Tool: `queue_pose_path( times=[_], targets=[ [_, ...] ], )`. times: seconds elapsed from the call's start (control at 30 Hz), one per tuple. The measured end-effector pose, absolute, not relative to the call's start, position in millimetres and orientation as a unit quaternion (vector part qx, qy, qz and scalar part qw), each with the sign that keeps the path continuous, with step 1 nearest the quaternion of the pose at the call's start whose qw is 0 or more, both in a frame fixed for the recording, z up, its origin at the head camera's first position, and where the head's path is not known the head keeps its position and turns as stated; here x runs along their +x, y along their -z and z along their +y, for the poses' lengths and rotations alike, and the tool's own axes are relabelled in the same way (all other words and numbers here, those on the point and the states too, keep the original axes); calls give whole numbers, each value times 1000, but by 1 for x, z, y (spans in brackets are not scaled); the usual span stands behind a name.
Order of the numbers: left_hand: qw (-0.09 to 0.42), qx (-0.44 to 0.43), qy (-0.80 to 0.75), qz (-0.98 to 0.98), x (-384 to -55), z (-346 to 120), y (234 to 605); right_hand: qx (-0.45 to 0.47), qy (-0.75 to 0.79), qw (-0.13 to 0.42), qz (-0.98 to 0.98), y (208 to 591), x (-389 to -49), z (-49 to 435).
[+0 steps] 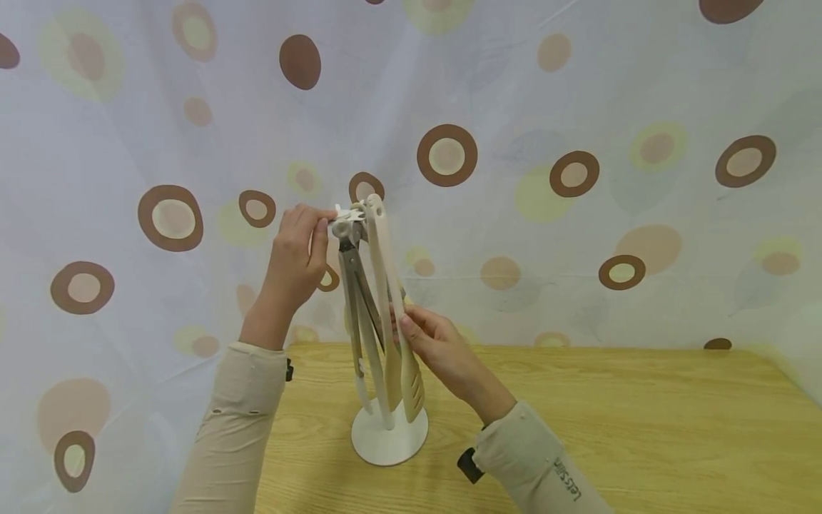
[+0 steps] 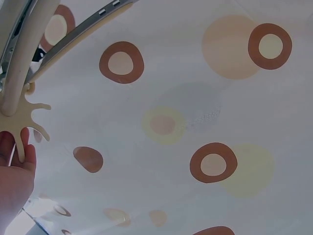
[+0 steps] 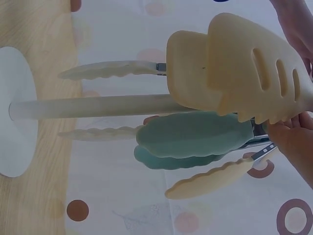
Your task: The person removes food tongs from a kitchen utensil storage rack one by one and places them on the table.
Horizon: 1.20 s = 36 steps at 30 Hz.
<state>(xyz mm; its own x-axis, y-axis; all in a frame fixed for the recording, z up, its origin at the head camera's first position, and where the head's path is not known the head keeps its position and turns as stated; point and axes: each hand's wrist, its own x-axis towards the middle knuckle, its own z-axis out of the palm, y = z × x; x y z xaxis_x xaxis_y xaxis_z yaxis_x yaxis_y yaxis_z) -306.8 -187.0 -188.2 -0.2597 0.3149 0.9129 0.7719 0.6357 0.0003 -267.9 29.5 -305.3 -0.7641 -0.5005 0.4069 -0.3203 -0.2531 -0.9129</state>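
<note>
A white utensil stand with a round base (image 1: pixel 389 446) and a hooked top (image 1: pixel 349 214) stands on the table. My left hand (image 1: pixel 295 246) pinches one hook of that top between thumb and fingers. Lower down, my right hand (image 1: pixel 446 350) grips the green-tipped tongs (image 3: pixel 195 134) near their metal arms, beside a hanging slotted spatula (image 1: pixel 411 382). Most of these tongs are hidden in the head view. Cream-tipped tongs (image 3: pixel 210 179) and a second cream utensil (image 3: pixel 183 68) hang close by. In the left wrist view, several hooks spread from the stand's top (image 2: pixel 22 117).
The stand's pole (image 3: pixel 98 106) rises among the hanging utensils. A wood-grain table (image 1: pixel 610 428) stretches off to the right. Behind it hangs a white curtain (image 1: pixel 514 214) with brown, yellow and peach spots.
</note>
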Motion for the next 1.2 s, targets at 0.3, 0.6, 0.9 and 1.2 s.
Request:
queue_pose_path(
  times=[0.3,0.6,0.9,1.2],
  targets=[
    [489,-358,231,-761,-307,-187,188,-334,721,39,606,308,-270,39],
    [488,-354,234,-763,-307,-186,188,-335,724,14,603,309,-269,61],
    [492,-355,232,-760,-308,-188,188,-311,716,-8,625,308,-267,86],
    [492,-364,226,-758,-309,-188,189,-259,699,-34,666,310,-262,110]
  ],
)
